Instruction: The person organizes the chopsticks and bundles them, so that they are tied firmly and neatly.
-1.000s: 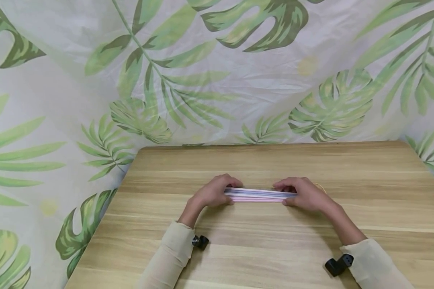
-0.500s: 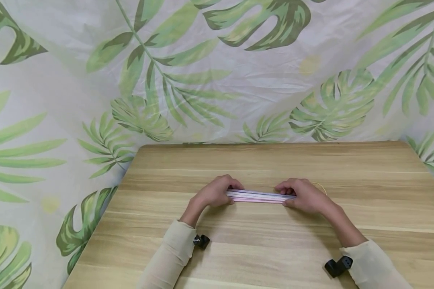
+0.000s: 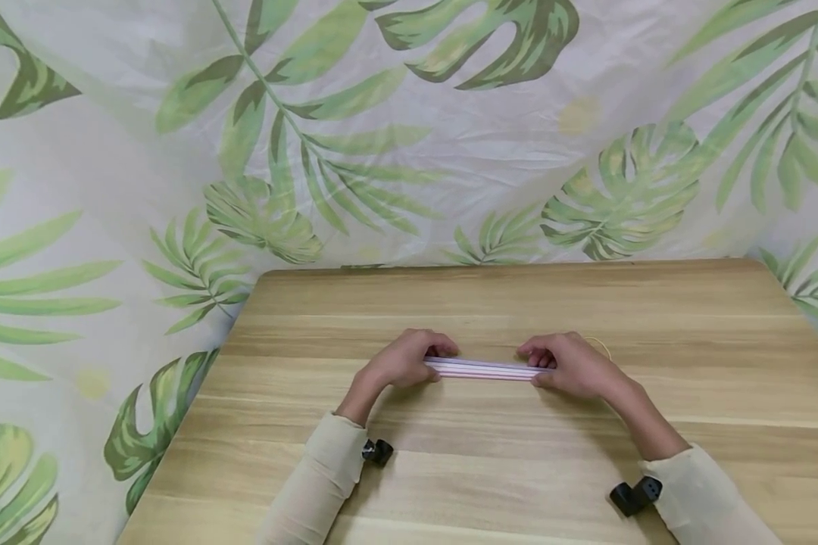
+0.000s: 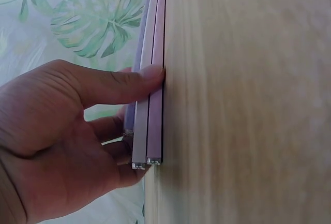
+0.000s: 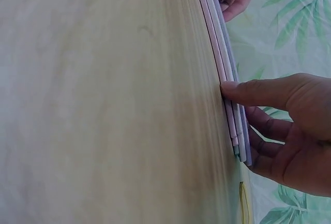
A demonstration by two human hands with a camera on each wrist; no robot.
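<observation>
A bundle of long, slim, straight-edged sticks in pink, white and purple lies across the middle of the table. My left hand holds its left end, thumb on the near side and fingers behind. My right hand grips the other end in the same way. Close up in the left wrist view, a pink stick sits lowest against the tabletop, with small shiny bits at the ends. In the right wrist view, the right thumb presses the pink side while the fingers curl behind the purple stick.
A thin yellow loop lies just behind the right hand. Wood-grain tabletop surrounds both arms, and a leaf-patterned cloth hangs beyond its back edge. Each wrist carries a small black camera.
The bundle looks slightly flatter, its sticks pressed closer together. Both hands keep their hold at the two ends and have hardly moved.
</observation>
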